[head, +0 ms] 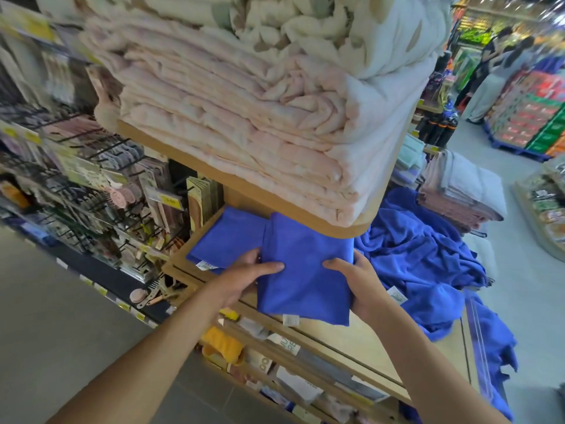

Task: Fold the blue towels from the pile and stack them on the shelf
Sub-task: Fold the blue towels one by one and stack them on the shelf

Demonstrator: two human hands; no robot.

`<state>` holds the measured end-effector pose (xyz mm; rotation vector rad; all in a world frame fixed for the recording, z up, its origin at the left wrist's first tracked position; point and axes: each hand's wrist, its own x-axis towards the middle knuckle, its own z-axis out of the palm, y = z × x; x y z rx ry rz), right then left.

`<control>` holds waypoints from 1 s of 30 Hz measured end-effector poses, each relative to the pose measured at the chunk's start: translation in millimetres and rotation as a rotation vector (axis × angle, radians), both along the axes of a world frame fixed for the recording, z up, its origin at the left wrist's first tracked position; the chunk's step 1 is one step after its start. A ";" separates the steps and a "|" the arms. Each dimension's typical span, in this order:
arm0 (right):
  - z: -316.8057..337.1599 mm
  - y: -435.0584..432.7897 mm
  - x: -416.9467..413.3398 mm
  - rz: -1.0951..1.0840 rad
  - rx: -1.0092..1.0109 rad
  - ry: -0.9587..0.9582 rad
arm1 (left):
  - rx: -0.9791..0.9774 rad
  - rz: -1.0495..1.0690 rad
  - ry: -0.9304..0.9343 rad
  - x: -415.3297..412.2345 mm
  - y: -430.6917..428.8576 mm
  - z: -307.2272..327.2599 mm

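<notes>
A folded blue towel (305,270) is held flat over the wooden shelf (360,335), half under the shelf above. My left hand (247,276) grips its left edge with the thumb on top. My right hand (357,283) grips its right edge, thumb on top as well. Another folded blue towel (227,237) lies on the shelf just to the left, further back. The pile of loose blue towels (422,264) spreads over the shelf's right end and hangs down its side.
An upper wooden shelf (244,182) carries thick pink and white folded blankets (244,111) right above the towels. Lower shelves hold packaged goods. A rack of hanging combs and brushes (91,191) stands to the left. People stand far back right in the aisle.
</notes>
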<state>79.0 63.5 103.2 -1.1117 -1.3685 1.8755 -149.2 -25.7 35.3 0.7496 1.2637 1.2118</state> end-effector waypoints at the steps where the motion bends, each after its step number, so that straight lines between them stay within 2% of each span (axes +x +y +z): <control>1: 0.9 3.8 -10.4 -0.020 -0.032 0.004 | 0.002 -0.011 0.038 -11.5 0.9 9.1; 5: 1.9 11.2 -57.3 -0.009 -0.160 -0.020 | -0.006 0.011 0.234 -63.5 9.9 40.2; 9: 0.3 17.6 -103.1 0.062 -0.155 -0.021 | -0.049 0.125 0.446 -111.9 22.6 54.2; 13: -7.8 24.9 -143.7 0.090 -0.179 0.003 | -0.073 0.189 0.690 -143.9 32.0 57.0; 17: -30.7 29.1 -161.1 0.106 -0.197 -0.078 | -0.171 0.161 0.884 -150.6 32.0 35.4; 20: -47.7 31.3 -161.9 0.112 -0.180 -0.123 | -0.236 0.153 0.942 -147.9 29.9 14.7; 24: -51.2 28.6 -166.4 0.071 -0.176 -0.088 | -0.168 0.278 0.953 -149.6 28.4 9.3; 30: -52.5 24.1 -150.0 0.082 -0.079 -0.180 | -0.268 0.120 1.063 -142.5 19.5 8.4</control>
